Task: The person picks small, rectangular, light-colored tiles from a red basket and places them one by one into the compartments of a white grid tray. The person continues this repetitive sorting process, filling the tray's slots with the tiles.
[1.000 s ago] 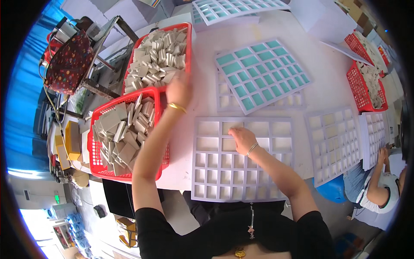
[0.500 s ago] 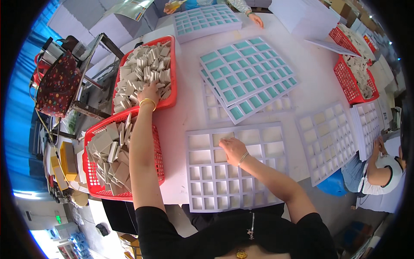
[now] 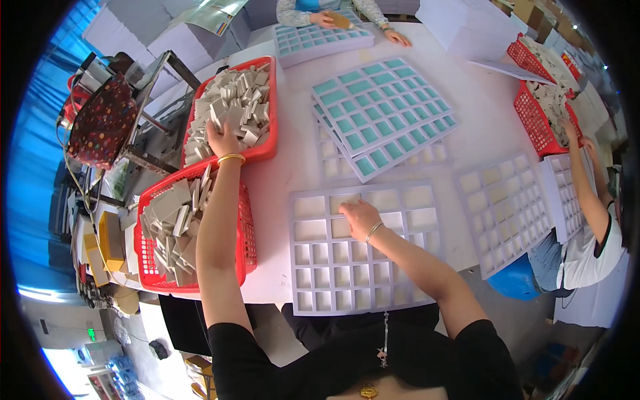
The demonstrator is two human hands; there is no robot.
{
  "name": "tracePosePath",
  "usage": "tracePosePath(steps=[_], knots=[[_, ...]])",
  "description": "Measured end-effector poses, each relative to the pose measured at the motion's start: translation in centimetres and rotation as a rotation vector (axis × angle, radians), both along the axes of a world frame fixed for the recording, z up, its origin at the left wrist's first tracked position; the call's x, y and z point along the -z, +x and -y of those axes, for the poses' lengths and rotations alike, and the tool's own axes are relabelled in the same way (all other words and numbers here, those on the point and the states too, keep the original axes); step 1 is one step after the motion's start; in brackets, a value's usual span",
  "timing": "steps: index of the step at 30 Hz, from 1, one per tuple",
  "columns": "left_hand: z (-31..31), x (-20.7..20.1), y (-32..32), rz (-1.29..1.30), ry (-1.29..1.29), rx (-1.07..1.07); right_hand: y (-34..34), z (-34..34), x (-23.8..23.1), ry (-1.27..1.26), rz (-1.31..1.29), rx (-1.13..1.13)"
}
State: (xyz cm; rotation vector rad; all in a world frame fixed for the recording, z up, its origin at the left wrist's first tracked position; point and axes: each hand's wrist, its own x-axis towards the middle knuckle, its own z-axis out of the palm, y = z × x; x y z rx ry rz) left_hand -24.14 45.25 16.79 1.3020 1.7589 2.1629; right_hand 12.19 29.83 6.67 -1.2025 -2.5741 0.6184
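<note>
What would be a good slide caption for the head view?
Left hand reaches into a red basket of grey blocks; right hand rests on a white grid tray.

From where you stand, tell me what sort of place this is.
Probably a packing or assembly workshop. Red baskets heaped with small grey pieces stand beside white compartment trays, some stacked with teal-filled cells. The left hand reaches into a basket, the right hand rests on a tray, and other people work alongside.

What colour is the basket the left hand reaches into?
Red, a mesh basket of pale grey pieces; head view.
</note>
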Motion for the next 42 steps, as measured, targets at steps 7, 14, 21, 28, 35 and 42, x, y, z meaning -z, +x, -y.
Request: tracePosePath(steps=[7,14,21,28,35,42], knots=[[11.7,-2.9,14.1,0.914,-0.407,0.914,2.6,-1.7,1.0,-0.599,-0.826,0.243],[25.0,2.4,21.4,0.910,-0.822,1.148,3.2,2.9,-8.1,-0.432,-0.752,0.080],[28.9,4.6,24.7,1.129,-0.450,0.728,1.2,7.5,-5.9,-0.454,-1.026,0.262],[29.6,4.0,26.2,1.252,-0.356,0.260,-3.0,10.0,-3.9,-0.275,-1.194,0.369],[31.0,6.9,20.7,1.022,-0.461,0.264,1.6,7.0,-2.2,-0.321,-0.637,0.230],[33.8,9.1,19.1,0.790,-0.546,0.313,1.0,6.0,-1.5,-0.313,-0.363,0.005]])
